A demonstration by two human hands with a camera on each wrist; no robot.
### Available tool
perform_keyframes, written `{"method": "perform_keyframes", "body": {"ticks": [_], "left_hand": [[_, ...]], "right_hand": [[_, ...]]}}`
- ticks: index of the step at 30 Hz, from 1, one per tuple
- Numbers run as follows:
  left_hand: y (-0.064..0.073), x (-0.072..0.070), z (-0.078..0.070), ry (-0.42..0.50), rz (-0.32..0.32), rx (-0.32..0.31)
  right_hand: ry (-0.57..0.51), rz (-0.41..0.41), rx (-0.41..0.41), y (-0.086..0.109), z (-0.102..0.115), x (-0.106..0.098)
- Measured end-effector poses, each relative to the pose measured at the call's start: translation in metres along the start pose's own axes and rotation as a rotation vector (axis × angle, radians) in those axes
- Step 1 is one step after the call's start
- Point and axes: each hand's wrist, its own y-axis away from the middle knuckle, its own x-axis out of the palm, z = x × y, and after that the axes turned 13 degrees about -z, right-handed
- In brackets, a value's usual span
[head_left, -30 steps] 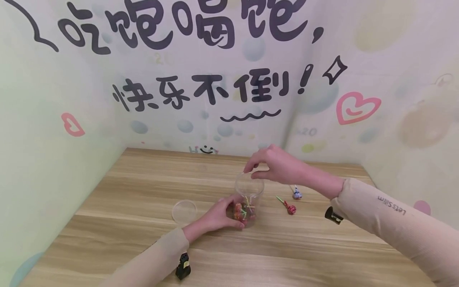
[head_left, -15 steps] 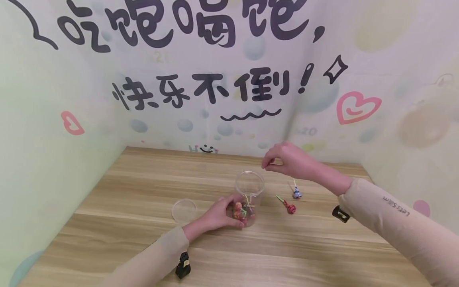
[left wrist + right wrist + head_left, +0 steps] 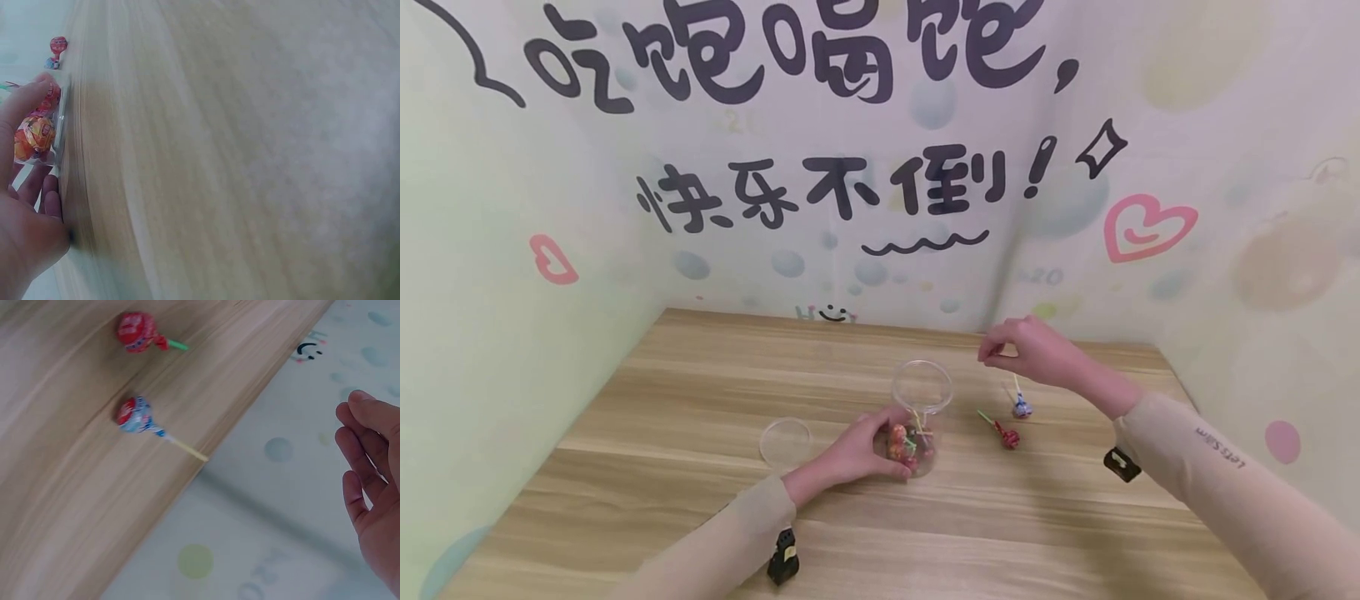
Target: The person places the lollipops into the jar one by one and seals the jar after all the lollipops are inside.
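The left grip, with a clear disc lying on the surface to its left, curves round the lower side of an upright clear cup. Wrapped lollipops sit low inside the cup. Further right, a red lollipop with a green stick lies near a blue-and-red lollipop. Above them hangs the right grip, loosely curled and holding nothing

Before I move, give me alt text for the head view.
The left hand grips a clear cup of wrapped lollipops on a wooden table. The right hand hovers near a blue lollipop, with a red one beside it; a clear lid lies left of the cup.
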Motion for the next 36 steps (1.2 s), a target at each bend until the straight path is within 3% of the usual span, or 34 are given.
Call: {"method": "perform_keyframes", "body": {"ticks": [5, 12, 25, 36], "left_hand": [[0.000, 0.000, 0.000, -0.003, -0.002, 0.000], [0.000, 0.001, 0.001, 0.000, 0.002, -0.007], [0.000, 0.000, 0.002, 0.028, 0.006, 0.007], [0.000, 0.001, 0.002, 0.019, -0.001, 0.020]], "right_hand": [[0.021, 0.019, 0.060, 0.012, -0.015, 0.006], [-0.002, 0.039, 0.084, 0.030, -0.036, 0.019], [0.035, 0.142, 0.060, 0.056, -0.052, 0.044], [0.046, 0.119, 0.045, 0.070, -0.062, 0.052]]}}
